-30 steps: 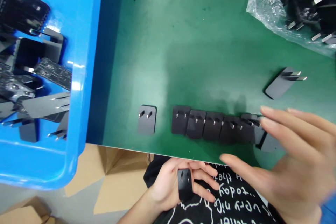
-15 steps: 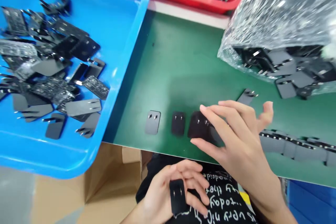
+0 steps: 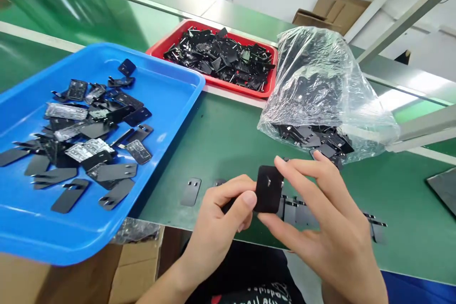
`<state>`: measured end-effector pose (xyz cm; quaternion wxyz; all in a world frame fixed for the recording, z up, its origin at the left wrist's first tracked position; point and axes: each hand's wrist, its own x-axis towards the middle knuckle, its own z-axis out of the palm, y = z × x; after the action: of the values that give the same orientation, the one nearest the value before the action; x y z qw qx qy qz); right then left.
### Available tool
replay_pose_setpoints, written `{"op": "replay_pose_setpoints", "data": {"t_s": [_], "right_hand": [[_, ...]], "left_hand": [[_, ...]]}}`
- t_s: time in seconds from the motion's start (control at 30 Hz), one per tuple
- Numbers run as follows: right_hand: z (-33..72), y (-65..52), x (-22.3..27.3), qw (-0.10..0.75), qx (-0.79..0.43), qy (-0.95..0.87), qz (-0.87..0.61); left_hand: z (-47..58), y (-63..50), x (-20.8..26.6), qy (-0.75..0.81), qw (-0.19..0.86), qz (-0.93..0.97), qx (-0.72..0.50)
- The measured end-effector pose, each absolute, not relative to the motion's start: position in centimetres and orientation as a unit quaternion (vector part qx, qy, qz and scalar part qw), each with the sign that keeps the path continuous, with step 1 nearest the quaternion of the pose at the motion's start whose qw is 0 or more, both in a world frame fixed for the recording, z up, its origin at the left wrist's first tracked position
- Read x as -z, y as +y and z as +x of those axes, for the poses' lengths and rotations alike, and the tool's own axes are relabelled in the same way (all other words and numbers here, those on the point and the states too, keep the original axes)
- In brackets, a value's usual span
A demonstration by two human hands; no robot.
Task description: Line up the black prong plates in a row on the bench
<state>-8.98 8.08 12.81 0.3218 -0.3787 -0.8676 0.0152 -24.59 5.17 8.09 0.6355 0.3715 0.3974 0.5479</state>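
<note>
A black two-pin plug plate (image 3: 269,190) is held up above the table's front edge, its face towards me. My left hand (image 3: 223,218) is closed at its left edge, thumb in front; a dark bit behind that thumb is partly hidden. My right hand (image 3: 320,213) spans the plate, index finger at the upper right corner and thumb at the lower edge. Left of my hands, a grey plug plate (image 3: 191,192) lies pins up on the green table. Behind my right hand is a row of grey plug plates (image 3: 299,214), partly covered.
A blue tray (image 3: 178,118) with a heap of plug plates stands left. Behind it is a red tray (image 3: 213,79) full of black parts. At the back right lies a clear plastic bag (image 3: 313,57) spilling plates. Cardboard boxes (image 3: 138,256) stand below the table edge.
My left hand has risen from my lap to the table edge, and my right hand has come to meet it at the plate. The view has tilted up, showing more behind the table.
</note>
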Motion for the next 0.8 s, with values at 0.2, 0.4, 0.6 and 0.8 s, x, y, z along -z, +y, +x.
{"op": "replay_pose_setpoints", "data": {"t_s": [0.2, 0.4, 0.6, 0.8], "right_hand": [[-8.6, 8.0, -12.3, 0.383, -0.041, -0.843, -0.375], [-7.7, 8.1, -11.7, 0.394, -0.069, -0.836, -0.375], [-7.3, 8.2, -11.2, 0.420, -0.065, -0.829, -0.363], [-6.8, 6.9, -10.9, 0.368, -0.057, -0.876, -0.307]], "left_hand": [[-24.2, 4.4, -8.3, 0.430, 0.587, 0.393, -0.562], [-23.6, 4.2, -9.0, 0.427, 0.567, 0.416, -0.568], [-22.9, 4.1, -9.2, 0.414, 0.610, 0.384, -0.556], [-22.8, 3.0, -8.5, 0.263, 0.791, 0.140, -0.535]]}}
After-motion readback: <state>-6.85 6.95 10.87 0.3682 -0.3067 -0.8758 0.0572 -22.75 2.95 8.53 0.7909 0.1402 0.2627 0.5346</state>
